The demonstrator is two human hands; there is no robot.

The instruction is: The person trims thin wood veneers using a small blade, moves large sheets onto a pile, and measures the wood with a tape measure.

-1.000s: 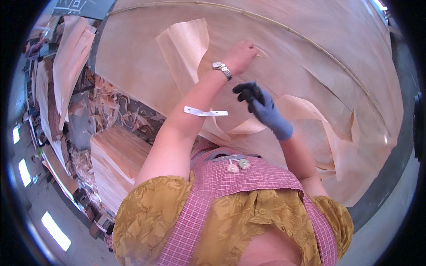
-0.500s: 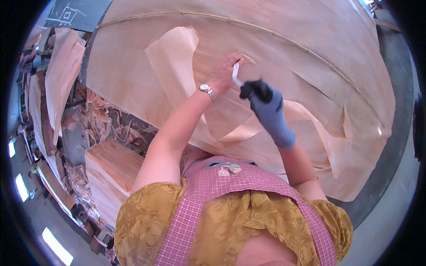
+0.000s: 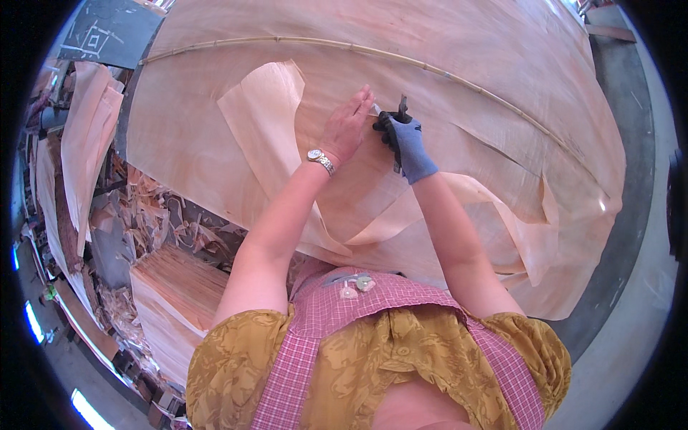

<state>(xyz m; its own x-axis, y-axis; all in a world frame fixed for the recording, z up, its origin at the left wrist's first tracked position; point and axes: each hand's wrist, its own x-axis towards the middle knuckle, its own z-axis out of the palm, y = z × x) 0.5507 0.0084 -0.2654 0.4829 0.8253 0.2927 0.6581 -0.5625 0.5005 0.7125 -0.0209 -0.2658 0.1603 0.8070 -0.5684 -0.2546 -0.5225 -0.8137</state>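
Note:
My bare left hand (image 3: 347, 127), a watch (image 3: 320, 159) on its wrist, lies flat on a thin sheet of wood veneer (image 3: 502, 64) with its fingers stretched out. Just to its right, my right hand (image 3: 407, 143) wears a blue glove with black fingers. Those fingers are closed round a dark, narrow tool (image 3: 403, 107) whose exact kind I cannot make out. A small white piece (image 3: 376, 110) shows between the two hands, by the gloved fingertips. Nearer to me, a loose strip of veneer (image 3: 390, 221) lies curled on the sheet.
A long thin bamboo stick (image 3: 351, 47) bends across the far part of the sheet. A folded veneer piece (image 3: 264, 97) lies left of my hands. A split (image 3: 494, 147) runs at right. Veneer scraps (image 3: 154, 204) and a veneer stack (image 3: 175, 283) are at left.
The white strip that stretched between my hands now shows only as a small piece. My left hand has flattened, and my right hand has turned more upright and moved slightly left.

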